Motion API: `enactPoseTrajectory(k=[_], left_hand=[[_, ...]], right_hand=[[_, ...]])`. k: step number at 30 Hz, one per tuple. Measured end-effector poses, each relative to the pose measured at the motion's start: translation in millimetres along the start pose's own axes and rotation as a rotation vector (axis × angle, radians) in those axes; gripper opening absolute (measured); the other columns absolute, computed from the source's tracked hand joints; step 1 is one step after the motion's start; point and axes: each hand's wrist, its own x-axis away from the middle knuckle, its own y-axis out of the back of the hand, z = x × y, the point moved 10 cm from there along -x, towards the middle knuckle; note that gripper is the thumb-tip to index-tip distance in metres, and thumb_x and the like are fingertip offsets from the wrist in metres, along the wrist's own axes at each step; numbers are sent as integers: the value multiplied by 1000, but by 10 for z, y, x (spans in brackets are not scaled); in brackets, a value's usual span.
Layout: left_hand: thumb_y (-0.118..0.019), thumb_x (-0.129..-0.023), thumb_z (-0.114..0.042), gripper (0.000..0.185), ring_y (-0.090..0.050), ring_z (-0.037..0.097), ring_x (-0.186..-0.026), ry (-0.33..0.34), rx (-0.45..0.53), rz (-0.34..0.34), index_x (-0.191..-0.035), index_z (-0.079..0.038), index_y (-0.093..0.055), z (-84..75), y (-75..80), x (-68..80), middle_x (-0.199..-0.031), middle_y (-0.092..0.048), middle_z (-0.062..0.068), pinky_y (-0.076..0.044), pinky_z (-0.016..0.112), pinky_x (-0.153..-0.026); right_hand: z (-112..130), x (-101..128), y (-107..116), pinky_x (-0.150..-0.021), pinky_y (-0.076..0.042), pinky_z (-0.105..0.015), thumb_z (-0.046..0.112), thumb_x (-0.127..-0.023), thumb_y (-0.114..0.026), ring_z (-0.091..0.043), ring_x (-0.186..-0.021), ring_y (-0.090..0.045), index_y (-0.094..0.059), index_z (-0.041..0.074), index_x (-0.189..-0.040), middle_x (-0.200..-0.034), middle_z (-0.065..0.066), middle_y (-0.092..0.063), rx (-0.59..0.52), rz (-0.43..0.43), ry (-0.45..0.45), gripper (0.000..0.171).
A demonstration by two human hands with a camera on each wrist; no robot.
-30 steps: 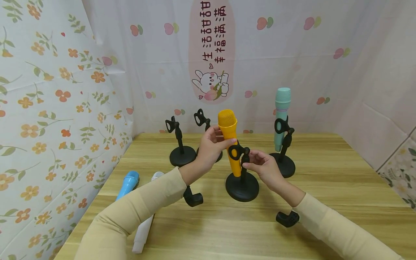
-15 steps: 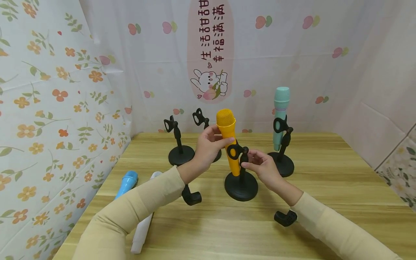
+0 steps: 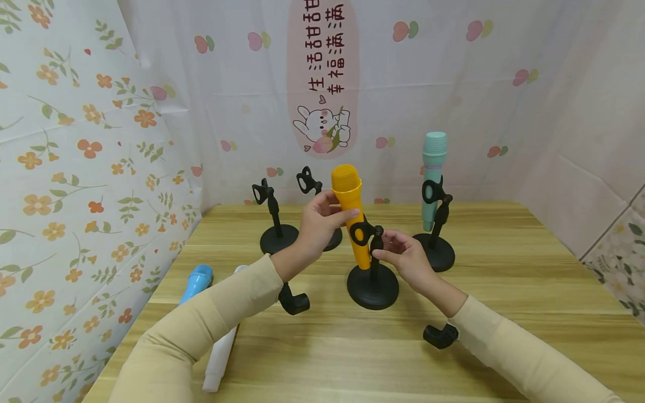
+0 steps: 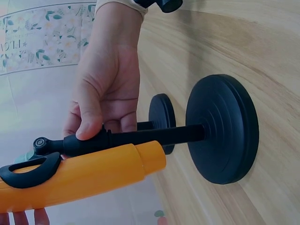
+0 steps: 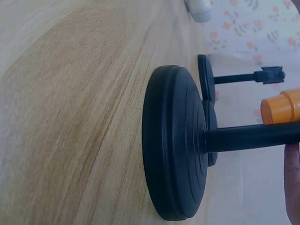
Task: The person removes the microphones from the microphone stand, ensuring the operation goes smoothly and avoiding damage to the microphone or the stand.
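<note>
A yellow microphone (image 3: pixel 355 207), tilted with its mesh head up, sits in the black clip of a microphone stand (image 3: pixel 373 288). My left hand (image 3: pixel 319 224) holds it just below the head, the thumb across its front. With thumb and fingers my right hand (image 3: pixel 408 260) pinches the stand's upright below the clip joint. From the left wrist view, the right thumb presses on that upright, and the clip (image 4: pixel 33 171) wraps round the microphone's body. The round base (image 5: pixel 173 143) rests on the table in the right wrist view, the microphone's tail end beside the post.
A mint-green microphone (image 3: pixel 433 162) stands in another stand (image 3: pixel 434 253) at the right. Two stands with bare clips, one at the left (image 3: pixel 279 238), are behind. Blue (image 3: pixel 197 282) and white (image 3: pixel 219 364) microphones lie at left. Black angled pieces (image 3: pixel 440 336) lie near both forearms.
The head view has shifted slightly. Both hands keep their holds on the yellow microphone and the stand, with hardly any movement of either.
</note>
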Motion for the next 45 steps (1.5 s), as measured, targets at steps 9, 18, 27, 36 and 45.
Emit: enactPoseTrajectory(k=[9, 18, 27, 36, 45], left_hand=[[-72, -88, -6, 33, -63, 27, -101, -4, 7, -2, -118, -3, -59, -31, 19, -8, -114, -65, 11, -54, 38, -87], [-72, -88, -6, 32, -63, 27, -101, -19, 22, 7, -118, -3, -60, -70, 25, -15, -114, -65, 12, -54, 39, -87], [-72, -88, -7, 34, -62, 27, -102, -25, 20, 6, -119, -3, -59, -99, 42, -19, -115, -65, 12, -54, 39, -88], [-72, -88, -8, 35, -62, 27, -103, -19, 13, -8, -120, -4, -59, -119, 69, -33, -115, -65, 11, -53, 38, -88], [-72, -88, -6, 35, -62, 28, -102, -21, 38, -15, -120, -4, -59, -130, 85, -45, -115, -64, 11, -54, 39, -87]], right_hand=[[-17, 2, 1, -83, -50, -20, 11, -86, -76, -25, -96, -52, -59, -2, -116, -106, -7, -56, -10, 1, -3, 37], [4, 14, 3, -79, -49, -20, 10, -86, -75, -24, -91, -50, -59, -2, -115, -103, -7, -56, 3, -2, 3, 36], [18, 28, -7, -80, -49, -20, 8, -86, -75, -23, -92, -51, -58, -5, -116, -104, -8, -56, -6, -8, -8, 37], [15, 22, -1, -76, -49, -20, 9, -86, -75, -23, -89, -49, -59, -3, -114, -100, -7, -55, 3, -9, -2, 35], [12, 20, -1, -74, -50, -22, 12, -85, -76, -24, -88, -50, -61, 0, -115, -100, -7, -55, 1, -8, 6, 36]])
